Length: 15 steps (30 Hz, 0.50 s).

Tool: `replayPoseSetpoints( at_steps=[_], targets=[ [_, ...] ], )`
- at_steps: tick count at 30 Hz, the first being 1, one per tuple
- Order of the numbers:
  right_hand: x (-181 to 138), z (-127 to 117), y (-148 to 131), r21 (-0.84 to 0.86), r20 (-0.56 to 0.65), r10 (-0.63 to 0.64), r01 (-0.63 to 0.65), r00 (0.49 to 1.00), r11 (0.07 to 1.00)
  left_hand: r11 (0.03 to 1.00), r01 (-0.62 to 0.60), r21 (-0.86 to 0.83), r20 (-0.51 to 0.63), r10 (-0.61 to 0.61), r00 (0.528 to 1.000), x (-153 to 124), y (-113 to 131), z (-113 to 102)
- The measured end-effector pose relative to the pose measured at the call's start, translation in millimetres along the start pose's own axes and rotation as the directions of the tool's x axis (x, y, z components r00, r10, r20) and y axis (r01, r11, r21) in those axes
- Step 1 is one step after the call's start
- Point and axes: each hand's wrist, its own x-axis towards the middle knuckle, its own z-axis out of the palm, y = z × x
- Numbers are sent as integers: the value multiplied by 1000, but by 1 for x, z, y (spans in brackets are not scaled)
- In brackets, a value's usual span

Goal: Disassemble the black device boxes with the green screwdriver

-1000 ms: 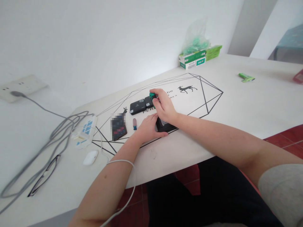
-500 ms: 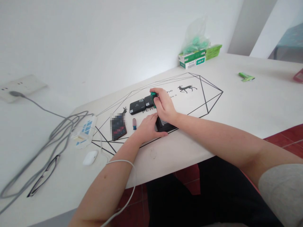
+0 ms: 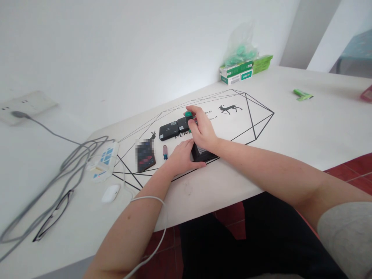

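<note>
Left hand (image 3: pixel 183 157) is partly open in my view, thumb spread by the near edge and fingers against the left side of the black case (image 3: pixel 204 155), which lies flat on the table (image 3: pixel 226 179). Just beyond, I see the right hand (image 3: pixel 202 128) curled around a green tool (image 3: pixel 188 115) near the case's far end, tip hidden from me. The screwdriver (image 3: pixel 165 152) and phone (image 3: pixel 147 155) lie to the left, two black boxes (image 3: pixel 168 131) farther off, green cartons (image 3: pixel 238 70) farthest.
</note>
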Motion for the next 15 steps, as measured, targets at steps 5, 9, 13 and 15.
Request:
replayPoseSetpoints(
  at_steps=[5, 9, 13, 15],
  targets=[
    [3, 0, -2, -73, -12, -25, 24, 1000, 997, 1000, 1, 11, 2, -1, 1000, 0, 1, -1],
    [4, 2, -3, -109, 1, 19, -19, 1000, 994, 1000, -17, 12, -4, 17, 1000, 0, 1, -1],
    [2, 1, -3, -74, 26, 25, -23, 999, 997, 1000, -12, 4, -5, 12, 1000, 0, 0, 0],
    [1, 0, -3, -42, 25, 18, -17, 1000, 999, 1000, -12, 2, -6, 12, 1000, 0, -1, 0]
  ],
)
